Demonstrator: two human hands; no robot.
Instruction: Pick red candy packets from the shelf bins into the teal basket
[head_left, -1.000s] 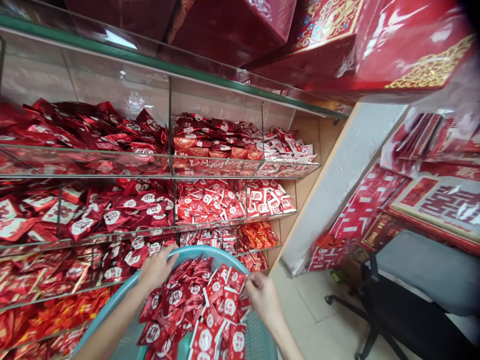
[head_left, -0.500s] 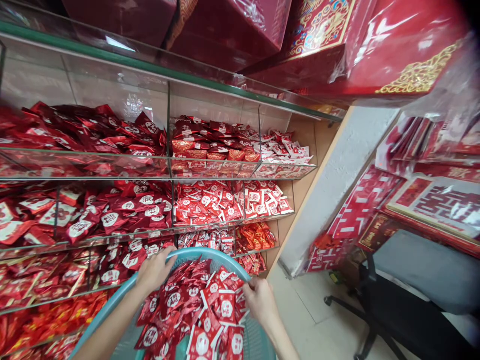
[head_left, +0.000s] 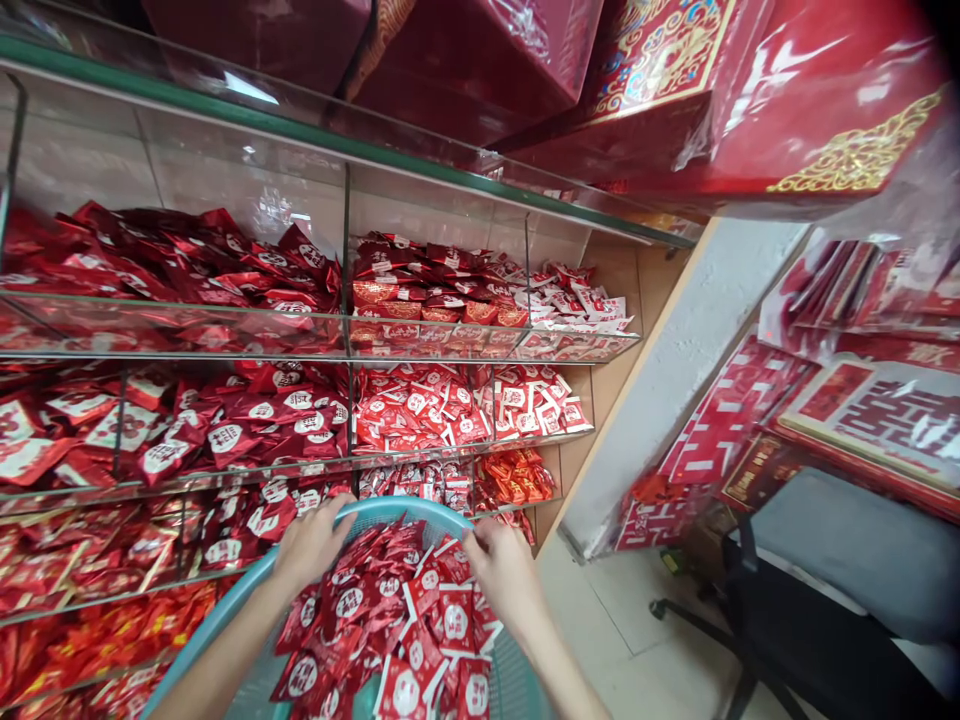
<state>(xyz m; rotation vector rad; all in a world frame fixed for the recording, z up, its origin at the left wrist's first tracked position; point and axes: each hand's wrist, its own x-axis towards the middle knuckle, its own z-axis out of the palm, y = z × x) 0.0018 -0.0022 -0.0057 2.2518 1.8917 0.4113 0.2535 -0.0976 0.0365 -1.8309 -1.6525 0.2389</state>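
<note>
A light-blue plastic basket (head_left: 409, 507) full of red candy packets (head_left: 390, 610) with white round labels is in the lower middle of the head view. My left hand (head_left: 313, 542) is closed over its far-left rim, thumb lying along the edge. On the far-right rim, my right hand (head_left: 501, 568) is closed too, its fingers bent over the edge beside the packets. The fingertips of both hands are partly hidden behind the rim. The basket's near side falls outside the picture.
Right behind the basket rise glass-fronted shelves (head_left: 420, 345), their bins holding red and maroon packets. Large red gift boxes (head_left: 810, 110) overhang the top shelf. At right are a black office chair (head_left: 832, 590), tiled floor (head_left: 600, 610) and red paper decorations (head_left: 720, 400).
My right hand has shifted left and slightly up along the basket rim. My left hand keeps its place on the rim. The view has turned slightly left.
</note>
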